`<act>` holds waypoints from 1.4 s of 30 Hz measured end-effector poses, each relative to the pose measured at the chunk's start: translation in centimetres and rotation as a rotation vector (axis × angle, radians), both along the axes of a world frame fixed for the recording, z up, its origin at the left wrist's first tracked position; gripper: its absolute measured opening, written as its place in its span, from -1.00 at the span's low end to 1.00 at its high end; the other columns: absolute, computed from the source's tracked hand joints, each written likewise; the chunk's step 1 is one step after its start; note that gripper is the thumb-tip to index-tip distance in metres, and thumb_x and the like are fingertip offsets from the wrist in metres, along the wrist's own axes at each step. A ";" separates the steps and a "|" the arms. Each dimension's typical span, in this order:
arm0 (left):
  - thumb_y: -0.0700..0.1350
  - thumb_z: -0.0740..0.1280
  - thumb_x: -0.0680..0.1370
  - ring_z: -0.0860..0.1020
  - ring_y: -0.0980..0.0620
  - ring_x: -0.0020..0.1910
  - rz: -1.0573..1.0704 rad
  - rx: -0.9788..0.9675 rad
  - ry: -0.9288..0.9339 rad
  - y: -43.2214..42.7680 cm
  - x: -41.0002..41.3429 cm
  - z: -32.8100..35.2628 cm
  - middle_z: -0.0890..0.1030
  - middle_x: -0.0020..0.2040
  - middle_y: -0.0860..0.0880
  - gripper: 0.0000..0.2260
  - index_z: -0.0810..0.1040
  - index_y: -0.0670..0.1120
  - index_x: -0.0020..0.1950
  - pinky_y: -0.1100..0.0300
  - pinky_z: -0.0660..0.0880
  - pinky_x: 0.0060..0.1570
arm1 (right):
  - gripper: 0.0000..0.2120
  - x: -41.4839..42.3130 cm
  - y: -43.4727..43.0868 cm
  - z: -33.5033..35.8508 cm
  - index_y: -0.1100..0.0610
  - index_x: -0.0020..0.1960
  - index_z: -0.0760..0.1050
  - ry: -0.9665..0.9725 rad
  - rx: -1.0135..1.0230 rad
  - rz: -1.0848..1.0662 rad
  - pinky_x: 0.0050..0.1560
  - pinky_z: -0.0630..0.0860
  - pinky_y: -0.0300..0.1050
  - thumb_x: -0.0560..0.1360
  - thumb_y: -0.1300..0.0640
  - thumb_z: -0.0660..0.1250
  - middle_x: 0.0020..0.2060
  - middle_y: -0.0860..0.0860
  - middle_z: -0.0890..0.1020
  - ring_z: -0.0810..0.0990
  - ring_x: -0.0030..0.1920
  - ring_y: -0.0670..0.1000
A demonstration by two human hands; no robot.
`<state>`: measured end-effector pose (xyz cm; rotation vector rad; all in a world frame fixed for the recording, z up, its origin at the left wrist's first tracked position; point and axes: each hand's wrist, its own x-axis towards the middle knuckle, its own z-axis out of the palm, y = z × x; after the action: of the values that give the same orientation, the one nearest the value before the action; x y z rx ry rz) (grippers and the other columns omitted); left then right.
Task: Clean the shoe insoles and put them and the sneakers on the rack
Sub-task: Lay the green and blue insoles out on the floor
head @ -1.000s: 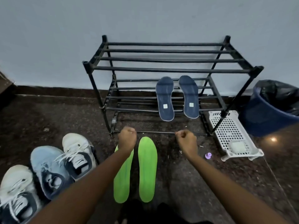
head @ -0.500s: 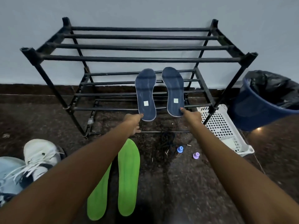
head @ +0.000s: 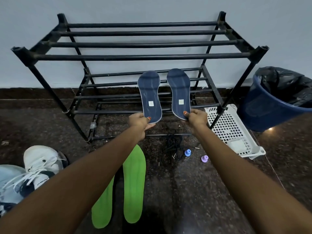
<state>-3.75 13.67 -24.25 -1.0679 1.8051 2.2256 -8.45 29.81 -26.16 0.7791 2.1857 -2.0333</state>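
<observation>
Two dark blue insoles lie side by side on the middle shelf of the black metal rack (head: pixel 141 56). My left hand (head: pixel 140 121) pinches the heel of the left blue insole (head: pixel 150 95), thumb on top. My right hand (head: pixel 196 117) pinches the heel of the right blue insole (head: pixel 179 92) the same way. Two bright green insoles (head: pixel 134 183) lie flat on the dark floor below my left forearm. A white sneaker (head: pixel 39 164) and a light blue sneaker (head: pixel 8 173) stand at the lower left.
A white perforated plastic tray (head: pixel 229 130) leans by the rack's right leg. A blue bin with a black liner (head: pixel 273 100) stands at the right. Black laces (head: pixel 173 146) and two small plastic caps (head: pixel 187 152) lie on the floor in front of the rack.
Both hands were fists above the green insoles, then reached forward to the rack. Now each pinches the heel of a blue insole. The camera has come closer to the rack.
</observation>
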 end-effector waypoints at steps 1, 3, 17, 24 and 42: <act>-0.44 0.19 0.55 0.54 -0.19 0.18 0.000 0.003 0.005 -0.1 0.3 0.2 0.52 0.24 -0.24 -0.76 0.46 -0.35 0.21 0.09 0.51 -0.04 | -0.93 0.2 0.0 0.0 0.25 -0.11 0.55 0.001 -0.015 -0.002 -0.30 0.56 -0.10 0.45 0.36 0.33 -0.13 0.16 0.59 0.57 -0.25 0.08; -0.45 0.18 0.55 0.54 -0.18 0.18 -0.006 0.013 -0.002 -0.3 0.8 0.4 0.52 0.24 -0.21 -0.73 0.46 -0.32 0.23 0.09 0.52 -0.03 | -0.85 0.6 0.1 0.1 0.25 0.00 0.55 -0.012 -0.020 -0.007 -0.20 0.60 0.01 0.45 0.37 0.32 -0.07 0.17 0.61 0.60 -0.15 0.13; -0.29 0.31 0.55 0.57 -0.17 0.15 -0.048 0.007 -0.087 -0.6 -0.4 -0.6 0.57 0.19 -0.22 -0.76 0.48 -0.29 0.21 0.04 0.51 -0.05 | -0.91 -0.8 -0.6 -1.0 0.24 -0.23 0.52 -0.039 -0.045 0.005 0.05 0.55 0.08 0.39 0.29 0.43 -0.02 0.19 0.62 0.60 -0.04 0.14; -0.38 0.24 0.56 0.53 -0.05 -0.04 -0.080 -0.122 0.025 -0.8 -0.5 -1.4 0.55 0.01 -0.13 -0.65 0.41 -0.16 0.32 0.06 0.54 -0.13 | -0.82 -1.0 0.3 -1.8 0.22 -0.02 0.58 0.002 0.031 -0.001 0.04 0.56 0.11 0.38 0.34 0.41 -0.02 0.16 0.64 0.61 -0.03 0.13; -0.43 0.25 0.53 0.60 -0.02 -0.04 -0.276 -0.016 0.183 0.0 13.3 -2.1 0.62 -0.06 -0.03 -0.66 0.44 0.04 0.02 -0.11 0.58 -0.04 | -0.84 13.0 4.6 -2.4 0.17 -0.11 0.51 0.086 -0.121 0.106 -0.26 0.51 -0.29 0.42 0.40 0.32 -0.17 0.07 0.63 0.60 -0.24 -0.05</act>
<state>9.54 13.70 -26.31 -0.5882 1.9060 2.2026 4.54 34.38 -28.54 0.5608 2.0728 -2.1595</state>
